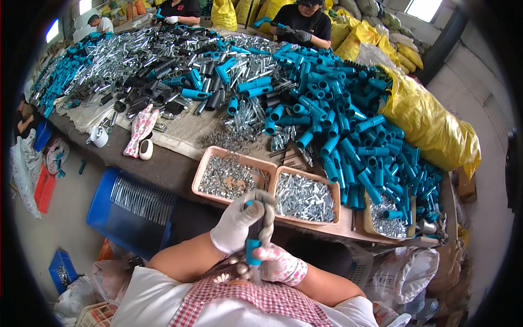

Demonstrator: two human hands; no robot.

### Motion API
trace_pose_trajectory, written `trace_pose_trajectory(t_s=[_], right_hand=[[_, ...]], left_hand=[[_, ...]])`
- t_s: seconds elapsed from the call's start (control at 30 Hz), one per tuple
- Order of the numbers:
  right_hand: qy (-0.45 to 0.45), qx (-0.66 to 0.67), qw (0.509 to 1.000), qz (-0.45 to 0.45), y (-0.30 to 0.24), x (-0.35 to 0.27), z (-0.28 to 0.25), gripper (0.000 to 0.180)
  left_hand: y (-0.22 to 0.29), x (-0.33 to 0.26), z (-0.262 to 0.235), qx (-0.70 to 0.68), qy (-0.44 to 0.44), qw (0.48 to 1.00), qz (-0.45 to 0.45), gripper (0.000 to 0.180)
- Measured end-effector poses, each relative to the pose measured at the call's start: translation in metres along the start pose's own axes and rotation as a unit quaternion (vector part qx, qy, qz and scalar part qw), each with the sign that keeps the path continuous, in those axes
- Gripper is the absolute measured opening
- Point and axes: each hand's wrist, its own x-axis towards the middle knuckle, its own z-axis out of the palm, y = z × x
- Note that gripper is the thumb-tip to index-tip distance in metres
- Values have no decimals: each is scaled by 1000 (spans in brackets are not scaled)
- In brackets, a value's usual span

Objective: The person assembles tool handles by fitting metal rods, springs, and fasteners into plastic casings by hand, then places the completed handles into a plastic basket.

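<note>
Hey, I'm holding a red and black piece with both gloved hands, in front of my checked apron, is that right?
Not quite: the head view shows a teal and black piece, not a red one. Your left hand and right hand, both gloved, do hold it in front of your checked apron.

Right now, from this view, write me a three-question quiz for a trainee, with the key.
1. True or false: the right hand wears a pink-patterned glove, while the cuff on the left hand is plain white.
2. What lies in the large blue bin below the table's near edge?
A. Yellow sacks
B. Thin silvery rods
C. Black sleeves
3. Fill in: the piece in the hands shows two main colours, black and ____.
Key: 1. True. 2. B. 3. Teal.
</note>
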Motion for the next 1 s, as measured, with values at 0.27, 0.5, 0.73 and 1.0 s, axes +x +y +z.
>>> trace_pose_trajectory(t_s=[0.27, 0.5, 0.73, 1.0], right_hand=[[108, -827, 525, -170, -189, 14, -4, 25], [156, -984, 25, -87, -259, 75, -78, 30], [270, -823, 353, -355, -256, 44, -81, 25], [49, -814, 516, -264, -160, -63, 29, 25]], left_hand=[[-8, -34, -22, -50, 93, 990, -92, 47], [-21, -48, -23, -50, 38, 981, -184, 46], [-5, -31, -7, 219, 124, 957, -145, 16], [-4, -7, -17, 652, 83, 749, 83, 33]])
